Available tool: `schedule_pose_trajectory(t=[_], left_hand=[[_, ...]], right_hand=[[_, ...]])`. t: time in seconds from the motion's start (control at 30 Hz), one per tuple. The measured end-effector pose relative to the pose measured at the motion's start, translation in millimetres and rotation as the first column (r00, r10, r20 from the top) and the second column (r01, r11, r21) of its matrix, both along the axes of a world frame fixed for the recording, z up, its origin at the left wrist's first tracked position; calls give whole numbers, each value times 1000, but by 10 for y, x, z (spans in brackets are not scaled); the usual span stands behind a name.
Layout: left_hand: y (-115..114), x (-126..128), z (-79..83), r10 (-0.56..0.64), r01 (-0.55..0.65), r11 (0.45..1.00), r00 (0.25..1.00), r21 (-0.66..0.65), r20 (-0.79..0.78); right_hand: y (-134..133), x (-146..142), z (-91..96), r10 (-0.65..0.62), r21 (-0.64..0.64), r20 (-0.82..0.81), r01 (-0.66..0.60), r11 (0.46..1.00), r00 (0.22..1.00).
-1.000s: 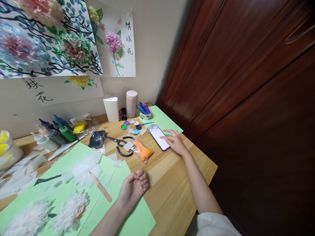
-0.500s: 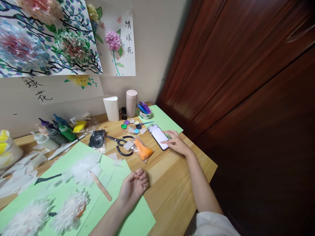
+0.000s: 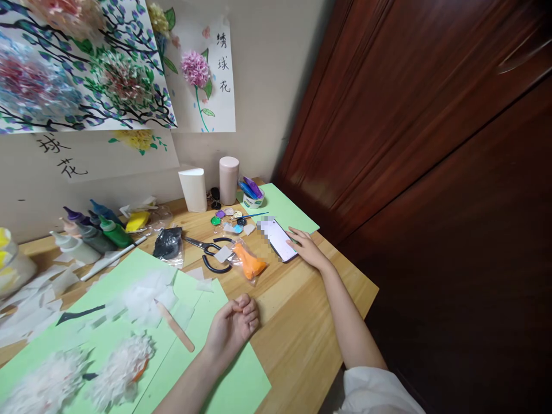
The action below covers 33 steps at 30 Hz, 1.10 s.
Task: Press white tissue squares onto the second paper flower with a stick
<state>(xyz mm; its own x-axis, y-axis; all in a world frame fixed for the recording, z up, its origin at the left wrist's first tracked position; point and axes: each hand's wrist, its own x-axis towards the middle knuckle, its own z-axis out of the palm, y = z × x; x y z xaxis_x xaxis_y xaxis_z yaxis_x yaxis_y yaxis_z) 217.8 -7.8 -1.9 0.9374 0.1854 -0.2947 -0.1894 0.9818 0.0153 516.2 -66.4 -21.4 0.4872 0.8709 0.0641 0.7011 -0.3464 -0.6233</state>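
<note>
My right hand (image 3: 307, 249) rests at the right edge of a phone (image 3: 277, 238) lying on the wooden table (image 3: 297, 322), its fingers stretched toward the lit screen. My left hand (image 3: 233, 325) lies loosely curled, palm up, on a green paper sheet (image 3: 233, 385), and nothing shows in it. A flat wooden stick (image 3: 176, 326) lies just left of that hand. Fluffy white tissue flowers (image 3: 121, 371) sit on the green paper at lower left.
Black scissors (image 3: 211, 253), an orange bag (image 3: 249, 264) and a black bag (image 3: 167, 244) lie mid-table. Paint bottles (image 3: 97, 233) lie at left, two white cups (image 3: 211, 184) stand by the wall. A dark wooden cabinet (image 3: 431, 144) fills the right.
My right hand has shifted slightly on the phone, with the fingers now at its right edge. The view has drifted a little. My left hand has stayed put.
</note>
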Motion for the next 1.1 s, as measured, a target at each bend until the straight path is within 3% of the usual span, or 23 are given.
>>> schedule_pose_trajectory(t=[0.57,0.87,1.1], left_hand=[[0,4,-16,3,-3,1000,1000,-8,19],[6,0,-5,1,-1,1000,1000,1,6],[0,-6,-10,3,-3,1000,1000,3,5]], right_hand=[[-7,-72,54,59,-67,26,-57,996,998],[-147,43,163,110,-70,-137,-121,990,984],[-169,26,199,145,-60,-122,-153,986,982]])
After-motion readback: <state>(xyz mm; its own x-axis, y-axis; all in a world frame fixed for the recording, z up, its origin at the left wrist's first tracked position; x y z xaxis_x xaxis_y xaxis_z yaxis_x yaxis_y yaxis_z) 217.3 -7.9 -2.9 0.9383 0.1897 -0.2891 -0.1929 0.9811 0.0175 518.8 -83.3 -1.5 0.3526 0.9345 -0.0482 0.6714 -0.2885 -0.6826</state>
